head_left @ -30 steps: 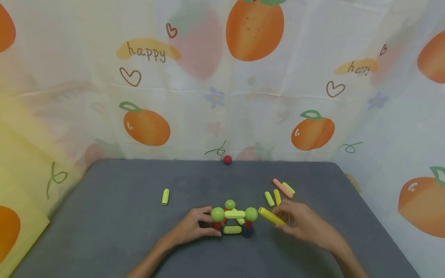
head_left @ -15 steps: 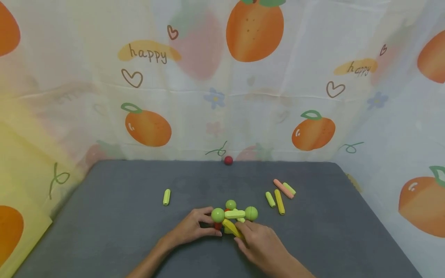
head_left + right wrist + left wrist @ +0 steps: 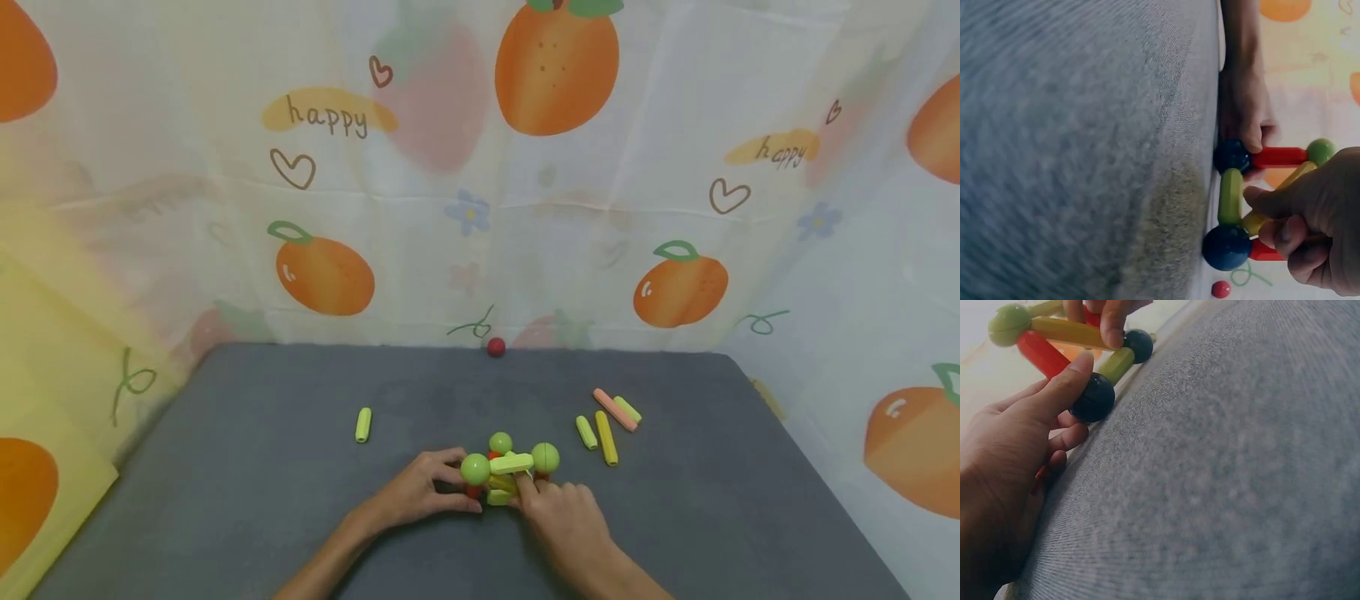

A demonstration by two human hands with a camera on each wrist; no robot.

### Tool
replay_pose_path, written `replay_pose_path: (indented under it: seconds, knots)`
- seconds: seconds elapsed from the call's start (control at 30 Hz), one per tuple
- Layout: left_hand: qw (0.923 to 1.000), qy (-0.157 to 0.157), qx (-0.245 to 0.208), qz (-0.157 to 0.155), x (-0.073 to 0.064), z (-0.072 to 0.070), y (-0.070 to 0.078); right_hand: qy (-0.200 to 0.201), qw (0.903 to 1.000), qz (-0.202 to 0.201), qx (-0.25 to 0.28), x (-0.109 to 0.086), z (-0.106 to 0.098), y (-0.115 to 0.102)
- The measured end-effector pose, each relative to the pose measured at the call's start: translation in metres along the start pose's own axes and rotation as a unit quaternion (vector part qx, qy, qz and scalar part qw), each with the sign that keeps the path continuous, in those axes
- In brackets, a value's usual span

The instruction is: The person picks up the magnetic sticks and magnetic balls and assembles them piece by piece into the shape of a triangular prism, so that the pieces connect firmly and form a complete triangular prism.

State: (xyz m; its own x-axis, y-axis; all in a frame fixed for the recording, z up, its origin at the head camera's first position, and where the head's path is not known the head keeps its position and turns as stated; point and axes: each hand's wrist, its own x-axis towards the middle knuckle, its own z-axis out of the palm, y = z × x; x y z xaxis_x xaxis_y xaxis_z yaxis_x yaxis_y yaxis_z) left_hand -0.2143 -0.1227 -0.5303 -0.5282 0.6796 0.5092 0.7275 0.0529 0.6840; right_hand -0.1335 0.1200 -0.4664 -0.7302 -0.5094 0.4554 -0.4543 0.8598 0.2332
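A stick-and-ball toy frame stands on the table, with light green balls on top, dark blue balls at the base and red upright sticks. Light green sticks run across its top and bottom. My left hand holds the frame's lower left corner, thumb against a dark blue ball. My right hand pinches a yellow stick that slants across the front face, from the upper left green ball down to the lower right blue ball. Fingers partly hide the stick's lower end.
Right of the frame lie a yellow stick, an orange stick and two light green sticks. Another light green stick lies to the left. A red ball sits at the grey table's far edge, before a printed curtain.
My right hand has carried the yellow stick leftward from beside the frame to a slant across its front face. The top front stick now tilts slightly. My left hand keeps its hold.
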Motion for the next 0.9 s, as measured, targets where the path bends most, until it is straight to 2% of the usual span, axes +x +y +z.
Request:
replay_pose_path:
  seconds: [0.17, 0.27, 0.33, 0.47, 0.53, 0.57, 0.67, 0.73, 0.77, 0.83, 0.9]
  knots:
    - [1.0, 0.0, -0.004, -0.002, 0.0, 0.002, 0.001, -0.022, 0.9995, 0.013, 0.017, -0.002, 0.001, 0.002]
    - [0.9999, -0.002, -0.005, -0.008, 0.001, 0.003, 0.003, -0.047, 0.9954, 0.034, 0.076, -0.006, -0.007, 0.007]
    - [0.9998, -0.004, -0.009, -0.018, 0.002, 0.004, 0.003, -0.051, 0.987, 0.061, 0.14, -0.01, -0.014, 0.013]
    - [0.9988, -0.007, -0.022, -0.043, 0.002, 0.005, 0.004, -0.05, 0.9549, 0.136, 0.259, -0.017, -0.022, 0.031]
    - [0.999, -0.001, -0.02, -0.041, 0.002, 0.005, 0.004, -0.072, 0.9329, 0.161, 0.314, -0.016, -0.018, 0.042]
    - [0.9991, 0.0, -0.018, -0.038, 0.002, 0.004, 0.004, -0.088, 0.9188, 0.169, 0.346, -0.015, -0.013, 0.047]
    - [0.9994, 0.005, -0.015, -0.032, 0.002, 0.003, 0.003, -0.13, 0.8764, 0.159, 0.436, -0.008, 0.005, 0.06]
    - [0.9995, 0.005, -0.01, -0.029, 0.001, 0.002, 0.003, -0.144, 0.8541, 0.14, 0.48, -0.004, 0.016, 0.063]
    - [0.9995, 0.006, -0.007, -0.03, 0.001, 0.002, 0.003, -0.147, 0.8483, 0.133, 0.491, -0.002, 0.02, 0.064]
    - [0.9992, 0.008, -0.005, -0.039, 0.0, 0.002, 0.003, -0.146, 0.8425, 0.123, 0.504, -0.001, 0.027, 0.064]
    - [0.9991, 0.013, 0.001, -0.041, -0.001, 0.003, 0.004, -0.14, 0.8432, 0.122, 0.504, 0.0, 0.03, 0.063]
